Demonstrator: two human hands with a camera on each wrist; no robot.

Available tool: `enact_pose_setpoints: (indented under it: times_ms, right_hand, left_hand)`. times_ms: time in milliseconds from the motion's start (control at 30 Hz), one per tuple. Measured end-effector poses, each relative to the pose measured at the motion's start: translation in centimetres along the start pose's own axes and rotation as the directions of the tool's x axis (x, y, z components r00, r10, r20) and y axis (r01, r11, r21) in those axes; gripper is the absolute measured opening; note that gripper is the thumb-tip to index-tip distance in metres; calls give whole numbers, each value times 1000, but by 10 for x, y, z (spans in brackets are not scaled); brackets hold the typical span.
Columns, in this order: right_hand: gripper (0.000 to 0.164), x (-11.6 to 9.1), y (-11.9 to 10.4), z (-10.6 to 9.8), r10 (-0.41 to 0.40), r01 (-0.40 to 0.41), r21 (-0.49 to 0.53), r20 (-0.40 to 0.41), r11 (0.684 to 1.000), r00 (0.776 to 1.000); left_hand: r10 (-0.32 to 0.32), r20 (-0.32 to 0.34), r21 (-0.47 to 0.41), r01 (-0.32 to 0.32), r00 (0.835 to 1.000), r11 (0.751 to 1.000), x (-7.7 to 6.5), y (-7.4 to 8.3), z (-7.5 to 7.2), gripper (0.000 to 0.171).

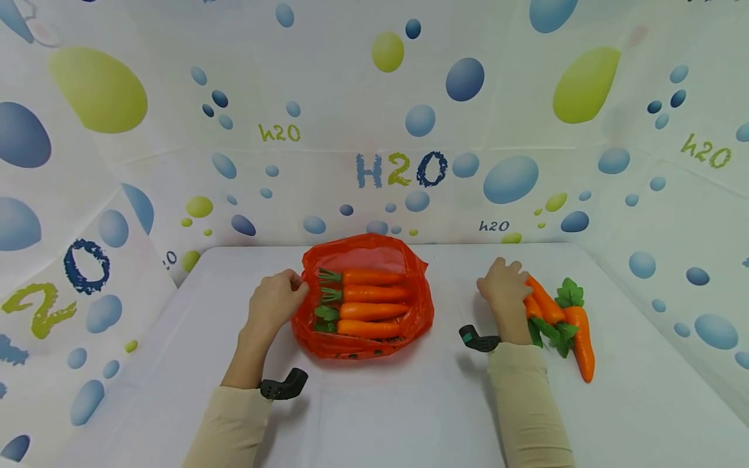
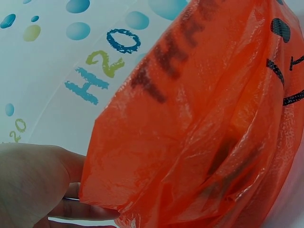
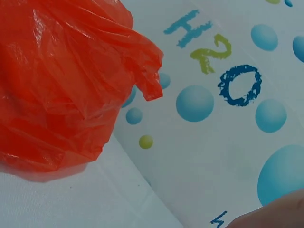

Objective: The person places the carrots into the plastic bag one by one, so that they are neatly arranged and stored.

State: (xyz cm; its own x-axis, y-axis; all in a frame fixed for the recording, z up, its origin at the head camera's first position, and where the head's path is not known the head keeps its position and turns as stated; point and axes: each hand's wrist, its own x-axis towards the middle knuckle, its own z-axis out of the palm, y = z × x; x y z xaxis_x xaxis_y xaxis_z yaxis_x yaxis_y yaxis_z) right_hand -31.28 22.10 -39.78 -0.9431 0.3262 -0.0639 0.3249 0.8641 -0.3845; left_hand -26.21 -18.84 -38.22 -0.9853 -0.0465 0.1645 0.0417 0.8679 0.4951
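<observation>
An orange-red plastic bag [image 1: 422, 305] lies with its mouth spread on the white table, dark lettering on its side. Several orange carrots [image 1: 374, 312] with green tops sit side by side in it. My left hand [image 1: 276, 296] pinches the bag's left edge; in the left wrist view, thumb and fingers [image 2: 85, 209] are on either side of the film. Further right, my right hand [image 1: 504, 289] is over the left end of a loose group of carrots [image 1: 547, 302], its fingers spread beside their tips. The right wrist view shows only a sliver of this hand [image 3: 273, 213].
One loose carrot [image 1: 582, 344] points toward the front at the right, its leafy top [image 1: 569, 294] toward the back. Behind the table [image 1: 374, 416] hangs a white sheet [image 1: 328, 78] with blue and green spots. A dark camera mount sits on each wrist.
</observation>
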Motion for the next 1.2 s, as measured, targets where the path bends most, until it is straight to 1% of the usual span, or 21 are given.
enact_pose_setpoints:
  times_ms: [100, 233, 433, 767, 1000, 1200]
  right_hand:
    - [55, -3, 4, 1, 11, -11, 10, -1, 1000, 1000]
    - [51, -7, 7, 2, -9, 9, 15, -5, 1000, 1000]
    - [48, -14, 8, 3, -31, 31, -2, 26, 1000, 999]
    - [54, -14, 11, 1, -33, 31, 25, 80, 999, 996]
    - [65, -15, 10, 0, -1, -4, 39, 140, 999, 990]
    - [64, -14, 9, 0, 16, -22, 34, 154, 999, 988]
  left_hand:
    - [5, 1, 1, -5, 1000, 1000, -1, -1, 0, 28]
    - [16, -3, 3, -16, 1000, 1000, -3, -3, -1, 28]
    - [27, -4, 2, -27, 1000, 1000, -6, -6, -2, 29]
    - [27, 0, 2, -27, 1000, 1000, -6, -6, -2, 29]
    - [32, 0, 8, -32, 999, 999, -6, -7, -1, 30]
    - [31, 1, 6, -31, 1000, 999, -5, -7, -1, 29]
